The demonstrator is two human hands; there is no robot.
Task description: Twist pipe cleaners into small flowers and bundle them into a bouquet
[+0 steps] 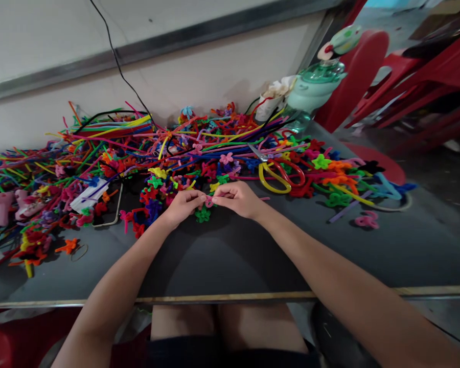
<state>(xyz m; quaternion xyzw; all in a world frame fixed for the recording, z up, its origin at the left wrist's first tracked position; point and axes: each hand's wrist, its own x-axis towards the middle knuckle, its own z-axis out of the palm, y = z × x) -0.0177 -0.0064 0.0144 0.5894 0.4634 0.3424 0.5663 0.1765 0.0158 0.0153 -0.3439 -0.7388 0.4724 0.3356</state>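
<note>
Both my hands meet over the dark table (222, 255), pinching one pink pipe cleaner (209, 201) between them. My left hand (182, 204) grips its left end with closed fingers. My right hand (237, 197) pinches the right part, and a short pink tail sticks out past it to the right. A green pipe-cleaner flower (202, 214) lies just below the hands. A big heap of coloured pipe cleaners and small twisted flowers (168, 148) spreads right behind the hands.
Yellow-and-red-handled scissors (278, 174) lie right of my hands. A mint-green jug (316, 84) stands at the back right, red plastic chairs (406, 76) beyond it. Pink plush pieces (7, 204) sit at the far left. A black cable (115, 56) runs down the wall.
</note>
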